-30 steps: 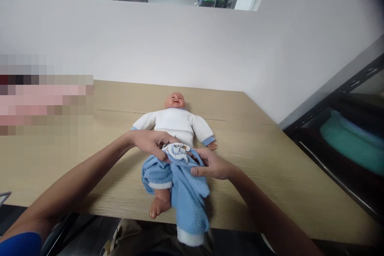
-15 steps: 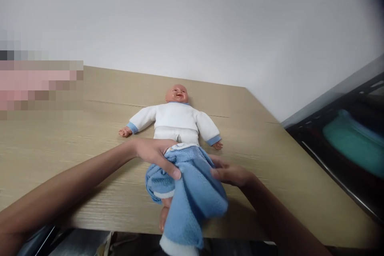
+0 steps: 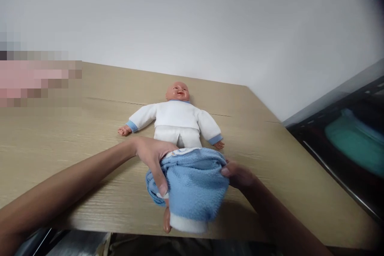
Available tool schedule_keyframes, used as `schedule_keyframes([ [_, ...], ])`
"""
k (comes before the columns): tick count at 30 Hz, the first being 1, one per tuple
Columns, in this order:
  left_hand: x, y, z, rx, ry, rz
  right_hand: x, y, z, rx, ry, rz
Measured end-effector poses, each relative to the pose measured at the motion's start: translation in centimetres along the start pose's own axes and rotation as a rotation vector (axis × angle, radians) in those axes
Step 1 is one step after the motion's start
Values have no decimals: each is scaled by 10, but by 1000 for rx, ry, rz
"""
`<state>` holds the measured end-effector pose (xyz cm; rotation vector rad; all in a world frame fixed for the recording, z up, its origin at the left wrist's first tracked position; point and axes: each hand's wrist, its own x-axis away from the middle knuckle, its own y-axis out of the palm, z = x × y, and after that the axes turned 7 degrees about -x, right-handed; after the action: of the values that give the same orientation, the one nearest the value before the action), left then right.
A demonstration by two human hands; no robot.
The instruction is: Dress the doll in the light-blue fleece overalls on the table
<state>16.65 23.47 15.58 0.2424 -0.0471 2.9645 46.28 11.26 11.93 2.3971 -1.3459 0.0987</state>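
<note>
A baby doll (image 3: pixel 177 116) in a white top with blue cuffs lies on its back, head toward the wall. Blue fleecy trousers (image 3: pixel 198 184) with white leg ends are bunched around its legs, below the white cloth hips. One bare foot (image 3: pixel 167 220) shows beneath the left trouser leg; the other is hidden in the fabric. My left hand (image 3: pixel 156 160) grips the trousers at the waistband on the left, thumb on the outside. On the opposite side, my right hand (image 3: pixel 237 172) pinches the trouser edge between thumb and fingers.
The doll rests on a wooden table (image 3: pixel 90 128) that meets a pale wall (image 3: pixel 135 20). A dark-framed object with a teal panel (image 3: pixel 357 140) stands beyond the table's right edge. A pixelated pinkish patch (image 3: pixel 33 80) covers the far left.
The right trouser leg has been drawn up and its white end now sits higher and flatter. My right hand has shifted slightly right; my left thumb has moved left and down.
</note>
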Motion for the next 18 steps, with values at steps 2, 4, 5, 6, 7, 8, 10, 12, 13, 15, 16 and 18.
schedule_keyframes([
  [2, -1, 0, -2, -50, 9, 22, -1, 7, -8, 41, 15, -27],
  [4, -3, 1, -3, -94, 27, 98, 1, 18, -19, 130, 34, -111],
  [5, -5, 2, -2, -105, 38, 141, 3, 23, -24, 166, 37, -169],
  [6, -6, 3, -1, -108, 50, 178, 4, 27, -28, 186, 37, -222],
  [7, -7, 4, 0, -106, 54, 206, 5, 30, -31, 192, 33, -260],
  [8, -9, 6, 2, -105, 57, 227, 6, 31, -31, 190, 28, -272],
  [10, -10, 8, 6, -110, 73, 256, 7, 28, -26, 158, 7, -237],
  [12, -10, 10, 8, -111, 91, 281, 5, 23, -17, 92, -6, -184],
  [13, -10, 10, 8, -113, 90, 295, 4, 21, -12, 43, -10, -157],
  [15, -8, 10, 8, -126, 65, 330, 2, 18, -3, -67, -11, -102],
  [16, -7, 10, 7, -130, 45, 353, 0, 18, 0, -112, -7, -76],
  [18, -6, 10, 5, -97, 19, 403, -4, 19, 2, -176, 7, -42],
])
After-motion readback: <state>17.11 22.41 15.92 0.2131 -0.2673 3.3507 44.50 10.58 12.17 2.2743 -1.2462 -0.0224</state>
